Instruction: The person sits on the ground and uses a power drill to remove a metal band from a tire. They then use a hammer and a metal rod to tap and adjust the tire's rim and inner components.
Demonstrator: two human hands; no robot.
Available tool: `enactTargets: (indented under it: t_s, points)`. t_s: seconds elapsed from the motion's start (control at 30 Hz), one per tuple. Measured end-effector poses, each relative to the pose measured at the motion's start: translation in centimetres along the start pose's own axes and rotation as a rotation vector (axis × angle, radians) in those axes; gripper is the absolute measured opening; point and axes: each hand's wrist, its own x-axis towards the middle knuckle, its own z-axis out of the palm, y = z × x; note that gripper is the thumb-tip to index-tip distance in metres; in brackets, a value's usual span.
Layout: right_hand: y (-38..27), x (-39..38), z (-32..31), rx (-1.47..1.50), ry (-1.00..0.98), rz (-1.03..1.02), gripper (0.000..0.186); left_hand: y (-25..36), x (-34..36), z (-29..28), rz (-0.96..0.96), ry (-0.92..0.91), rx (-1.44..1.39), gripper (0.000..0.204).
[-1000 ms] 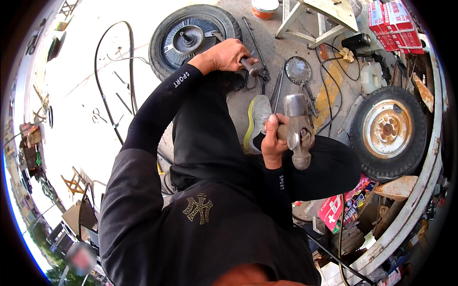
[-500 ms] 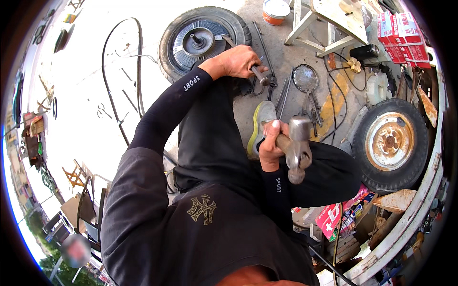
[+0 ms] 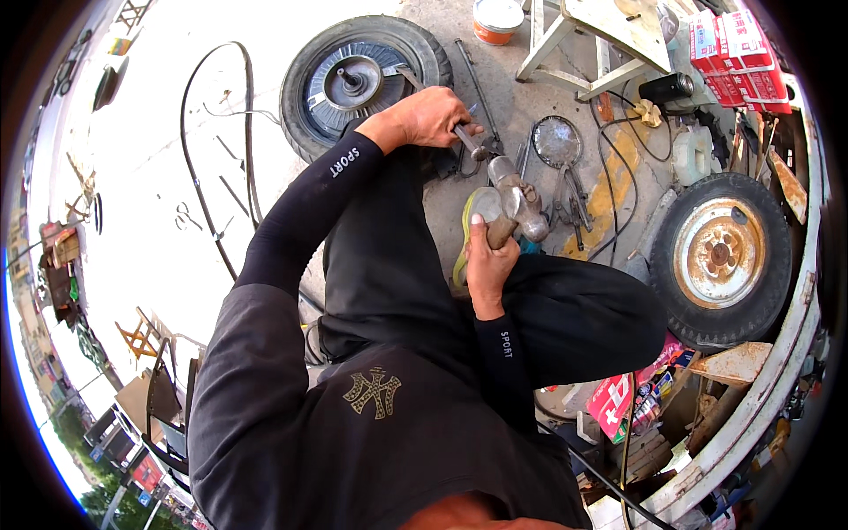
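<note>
The left hand (image 3: pixel 433 117) is closing its fingers round a metal bar (image 3: pixel 465 138), whose far end is reaching over the hub wheel (image 3: pixel 353 84), lying toward eleven o'clock in the view. The right hand (image 3: pixel 488 265) is wrapping its fingers round a hammer's (image 3: pixel 519 199) tan handle, the head sitting right by the bar's near end toward one o'clock

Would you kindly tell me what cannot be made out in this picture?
In the head view:
Middle of the metal bar: hidden by the left hand.
Handle end of the hammer: hidden by the right hand.
Whether hammer and metal bar touch: too small to tell.
Lower right of the wheel: partly behind the left hand.
</note>
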Motion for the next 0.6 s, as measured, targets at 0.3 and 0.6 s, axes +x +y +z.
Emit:
enactTargets:
  t_s: [0.3, 0.6]
  points:
    - [0.9, 0.5, 1.2, -0.099, 0.005, -0.047, 0.040, -0.1, 0.1, 0.1, 0.036, 0.039, -0.010, 0.040]
    - [-0.4, 1.7, 1.6, -0.068, 0.082, -0.344, 0.031, -0.5, 0.3, -0.1, 0.015, 0.049, 0.013, 0.037]
